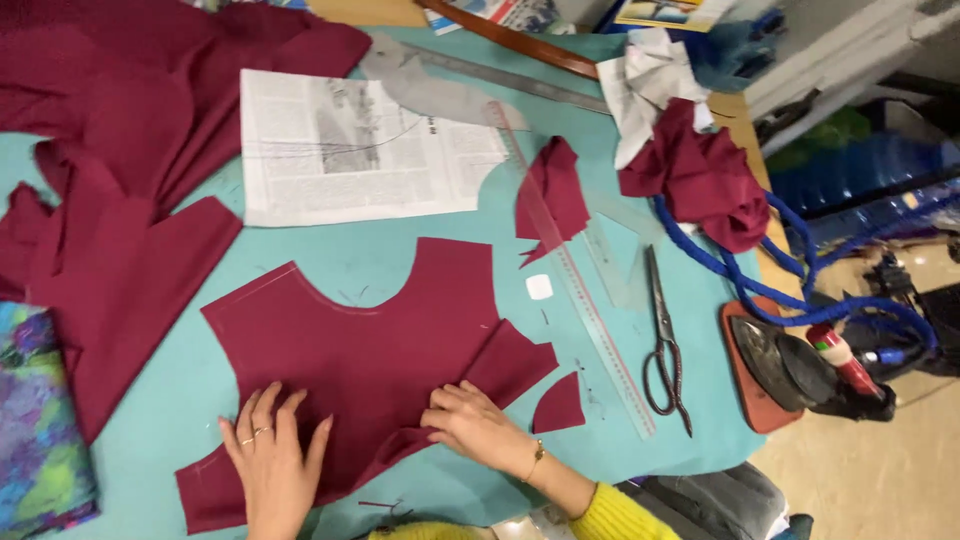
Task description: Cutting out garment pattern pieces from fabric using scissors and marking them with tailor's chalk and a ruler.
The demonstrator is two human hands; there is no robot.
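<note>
Left hand (272,455) is laid flat, fingers spread, on the lower left part of the cut maroon fabric panel with a curved neckline (370,350); nothing is grasped. Right hand (475,425) is pressed with bent fingers onto a folded flap at the panel's right edge, pinning it rather than gripping it. The panel is spread on the turquoise table covering (180,395), directly in front of the person. 1 small maroon offcut (558,404) lies just beside the right hand. Further right, a long clear plastic ruler (580,310) and dark metal scissors (665,350) are placed apart from the panel. A white square of chalk (539,287) rests near the ruler.

Risk: the flap could be creased crookedly if pressure is uneven. The panel could slide on the smooth covering if the left hand is lifted, so that the marked lines are misaligned.
</note>
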